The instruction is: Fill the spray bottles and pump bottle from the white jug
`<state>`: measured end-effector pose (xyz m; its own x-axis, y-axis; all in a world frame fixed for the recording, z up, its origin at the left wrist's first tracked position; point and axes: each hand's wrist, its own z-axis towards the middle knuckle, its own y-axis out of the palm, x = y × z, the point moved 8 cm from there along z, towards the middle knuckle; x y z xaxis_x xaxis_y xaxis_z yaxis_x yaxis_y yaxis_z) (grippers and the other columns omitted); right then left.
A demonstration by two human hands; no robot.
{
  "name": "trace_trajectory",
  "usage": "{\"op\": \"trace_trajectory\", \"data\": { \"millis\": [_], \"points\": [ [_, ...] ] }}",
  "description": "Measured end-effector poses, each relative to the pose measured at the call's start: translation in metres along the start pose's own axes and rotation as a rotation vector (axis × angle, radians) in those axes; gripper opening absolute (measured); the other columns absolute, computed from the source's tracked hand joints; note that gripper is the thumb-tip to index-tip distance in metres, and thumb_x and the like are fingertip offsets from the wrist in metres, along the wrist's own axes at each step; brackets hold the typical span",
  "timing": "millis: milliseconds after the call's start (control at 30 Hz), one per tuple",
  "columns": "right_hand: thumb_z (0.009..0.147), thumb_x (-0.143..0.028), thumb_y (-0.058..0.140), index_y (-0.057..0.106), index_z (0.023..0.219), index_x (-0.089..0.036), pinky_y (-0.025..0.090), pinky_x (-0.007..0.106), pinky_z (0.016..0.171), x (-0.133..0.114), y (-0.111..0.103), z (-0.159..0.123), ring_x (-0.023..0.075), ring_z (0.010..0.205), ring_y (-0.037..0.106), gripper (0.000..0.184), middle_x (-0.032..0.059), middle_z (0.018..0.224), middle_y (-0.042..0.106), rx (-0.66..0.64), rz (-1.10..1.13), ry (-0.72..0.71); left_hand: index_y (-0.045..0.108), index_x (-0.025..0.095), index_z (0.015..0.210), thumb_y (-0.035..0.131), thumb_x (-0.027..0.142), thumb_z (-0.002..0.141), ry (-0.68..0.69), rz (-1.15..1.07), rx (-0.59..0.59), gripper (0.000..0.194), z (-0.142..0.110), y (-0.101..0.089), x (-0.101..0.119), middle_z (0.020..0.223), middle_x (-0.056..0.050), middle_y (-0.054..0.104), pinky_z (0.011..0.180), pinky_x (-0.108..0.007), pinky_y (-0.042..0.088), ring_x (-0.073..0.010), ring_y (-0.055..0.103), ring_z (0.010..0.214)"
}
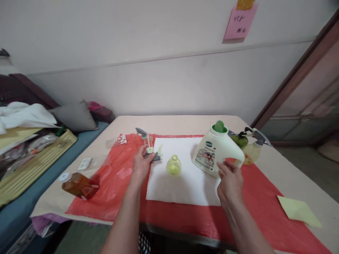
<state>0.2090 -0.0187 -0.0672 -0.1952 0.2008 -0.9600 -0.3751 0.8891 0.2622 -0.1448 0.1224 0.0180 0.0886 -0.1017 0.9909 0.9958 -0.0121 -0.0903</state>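
My left hand (141, 164) is closed on a trigger spray head with a pale green collar (149, 150), a grey trigger and a thin tube pointing upward. A small round yellow-green glass bottle (174, 167) with an uncovered neck stands on the white sheet (169, 192), to the right of that hand. Farther right is a large pale green detergent jug (207, 151) with a label and a green spout. My right hand (231, 180) has its bent fingers at the lower end of the jug's handle; the jug partly hides their contact.
A small spray bottle (144, 137) stands behind my left hand. At left lies an amber bottle (79, 185) with a white cap. Another spray bottle (251, 153) and a green round container (239, 141) stand behind the jug. Yellow paper (299, 211) lies at right on the red cover (185, 218).
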Motion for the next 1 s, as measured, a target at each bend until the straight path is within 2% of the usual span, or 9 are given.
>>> {"op": "trace_trajectory", "data": {
  "millis": [67,167,300,433,533,667,833,933,1000],
  "points": [
    [0.056,-0.042,0.084,0.057,0.098,-0.020,0.046,0.028,0.070,0.000,0.001,-0.008,0.0169,0.091,0.059,0.055,0.0008,0.101,0.059,-0.009,-0.010,0.026,0.052,0.023,0.108,0.081,0.035,0.068,-0.064,-0.217,0.031,0.051,-0.004,-0.001,0.002,0.085,0.000,0.070,0.061,-0.027,0.053,-0.0184,0.069,0.074],
    [0.058,-0.042,0.082,0.055,0.097,-0.020,0.044,0.026,0.066,0.002,0.006,-0.019,0.0147,0.085,0.059,0.052,0.0000,0.098,0.060,-0.046,-0.029,0.070,0.053,0.022,0.100,0.086,0.034,0.064,-0.121,-0.410,0.017,0.051,-0.008,0.002,0.007,0.077,0.002,0.069,0.061,-0.024,0.052,-0.0153,0.068,0.069],
    [0.058,-0.045,0.081,0.058,0.098,-0.020,0.047,0.027,0.069,0.006,0.017,-0.030,0.0163,0.089,0.061,0.052,0.0018,0.102,0.063,-0.133,-0.073,0.112,0.062,0.020,0.103,0.089,0.033,0.061,-0.180,-0.566,0.016,0.052,-0.010,0.003,0.008,0.084,0.001,0.069,0.068,-0.027,0.056,-0.0137,0.068,0.073],
    [0.063,-0.049,0.077,0.060,0.099,-0.020,0.049,0.029,0.073,0.011,0.032,-0.042,0.0185,0.095,0.063,0.049,0.0038,0.108,0.066,-0.254,-0.133,0.136,0.065,0.020,0.110,0.089,0.029,0.058,-0.131,-0.518,0.058,0.057,-0.008,-0.005,0.012,0.085,0.002,0.066,0.062,-0.022,0.052,-0.0108,0.065,0.070],
    [0.062,-0.049,0.078,0.062,0.099,-0.020,0.053,0.034,0.083,0.020,0.052,-0.056,0.0236,0.105,0.065,0.049,0.0067,0.110,0.068,-0.406,-0.190,0.143,0.060,0.022,0.109,0.089,0.025,0.057,-0.046,-0.494,0.142,0.059,-0.006,-0.019,0.019,0.079,0.005,0.065,0.056,-0.018,0.047,-0.0092,0.062,0.065],
    [0.051,-0.040,0.084,0.058,0.120,-0.021,0.047,0.047,0.105,0.040,0.080,-0.079,0.0325,0.128,0.057,0.076,0.0143,0.133,0.063,-0.611,-0.302,0.103,0.057,0.023,0.111,0.088,0.021,0.057,0.074,-0.523,0.230,0.062,-0.004,-0.038,0.029,0.083,0.004,0.068,0.063,-0.018,0.048,-0.0095,0.065,0.069],
    [0.053,-0.037,0.083,0.039,0.146,-0.021,0.026,0.051,0.123,0.069,0.102,-0.091,0.0323,0.148,0.035,0.104,0.0163,0.157,0.040,-0.750,-0.448,-0.026,0.054,0.027,0.123,0.083,0.023,0.068,0.198,-0.432,0.217,0.062,-0.007,-0.049,0.044,0.095,0.002,0.069,0.068,-0.019,0.050,-0.0100,0.068,0.074],
    [0.053,-0.034,0.082,0.034,0.149,-0.019,0.025,0.053,0.123,0.086,0.112,-0.089,0.0347,0.149,0.032,0.108,0.0175,0.159,0.035,-0.804,-0.500,-0.073,0.056,0.027,0.121,0.083,0.025,0.070,0.187,-0.370,0.177,0.058,-0.008,-0.046,0.045,0.094,0.002,0.068,0.070,-0.022,0.052,-0.0103,0.067,0.072],
    [0.053,-0.033,0.081,0.034,0.148,-0.021,0.029,0.057,0.120,0.094,0.118,-0.087,0.0363,0.146,0.037,0.107,0.0163,0.156,0.039,-0.841,-0.519,-0.094,0.058,0.025,0.115,0.085,0.025,0.069,0.160,-0.329,0.161,0.054,-0.008,-0.044,0.043,0.093,0.002,0.069,0.070,-0.022,0.053,-0.0109,0.067,0.074]
  ]
}}
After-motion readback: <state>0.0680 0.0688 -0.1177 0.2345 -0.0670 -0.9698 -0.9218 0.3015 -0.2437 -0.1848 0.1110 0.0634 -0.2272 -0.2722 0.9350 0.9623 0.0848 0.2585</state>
